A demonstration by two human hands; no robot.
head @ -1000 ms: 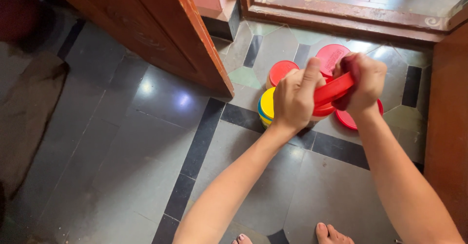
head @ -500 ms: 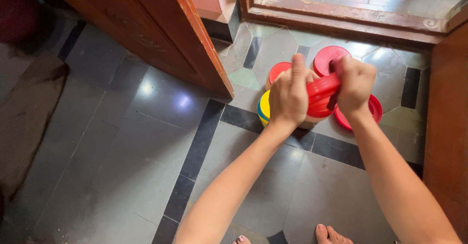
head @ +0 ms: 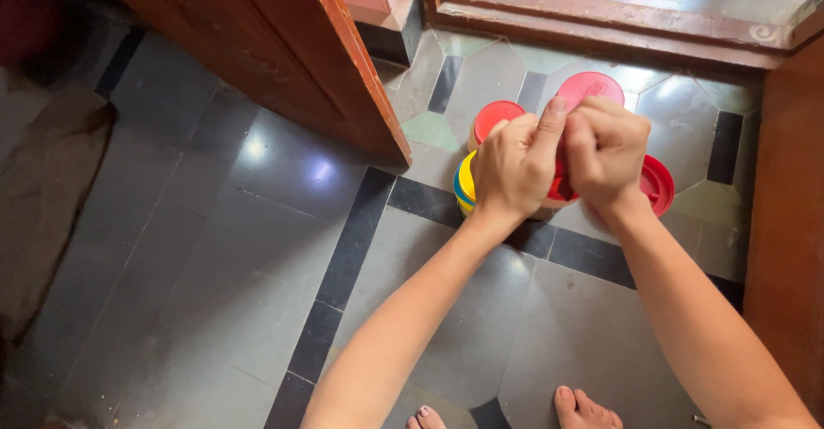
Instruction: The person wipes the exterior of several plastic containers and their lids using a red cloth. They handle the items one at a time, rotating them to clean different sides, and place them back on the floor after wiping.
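A brown cloth (head: 47, 189) lies on the dark tiled floor (head: 240, 257) at the far left, and past it a wooden door (head: 283, 43) stands open, its edge reaching down toward the middle of the scene. Just right of the door's edge a yellow container (head: 464, 182) with a blue band sits on the floor, partly covered by the person's left hand (head: 513, 167). That hand is curled shut, thumb pointing up, its grip closed on a red lid (head: 562, 184) that it shares with the right hand (head: 605, 156), which is also clenched tight on it; the two fists press together, so only a small patch of the lid shows between them. The lid is held above the cluster of containers on the floor. Behind the hands sit a small red-lidded tub (head: 498, 117) and a larger red lid (head: 590, 87), and a red plate-like lid (head: 657, 184) lies flat just right of the right hand. The person's bare toes (head: 582, 407) show at the bottom edge.
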